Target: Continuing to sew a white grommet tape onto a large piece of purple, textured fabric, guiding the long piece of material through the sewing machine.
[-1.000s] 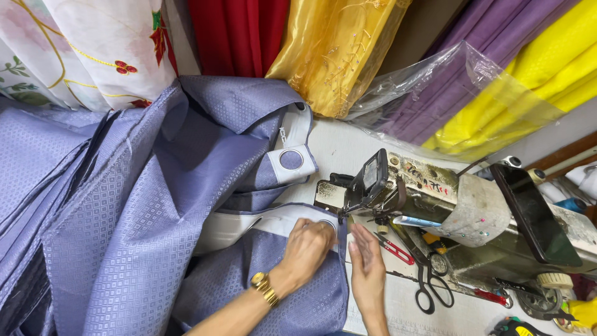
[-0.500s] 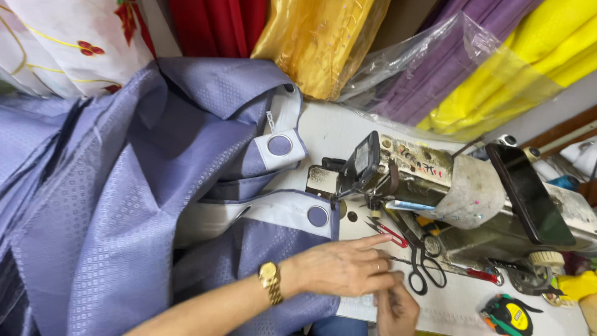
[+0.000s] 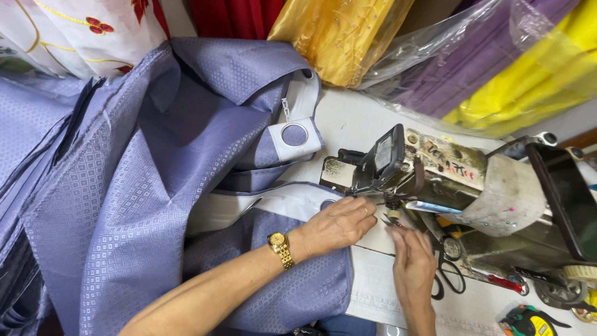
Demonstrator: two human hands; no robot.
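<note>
Left hand (image 3: 339,225) on lavender fabric (image 3: 143,186), sewing machine (image 3: 435,180)

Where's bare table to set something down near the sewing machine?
Bare white table shows between the lilac curtain fabric, the bagged fabric rolls and the sewing machine. Crowded: the needle area, with left hand, right hand and scissors.

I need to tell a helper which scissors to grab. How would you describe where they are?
Start at the grimy sewing machine on the white table. Just in front of its base, right of the right hand, lie scissors with black loop handles, flat on the table beside a red-handled tool.
</note>
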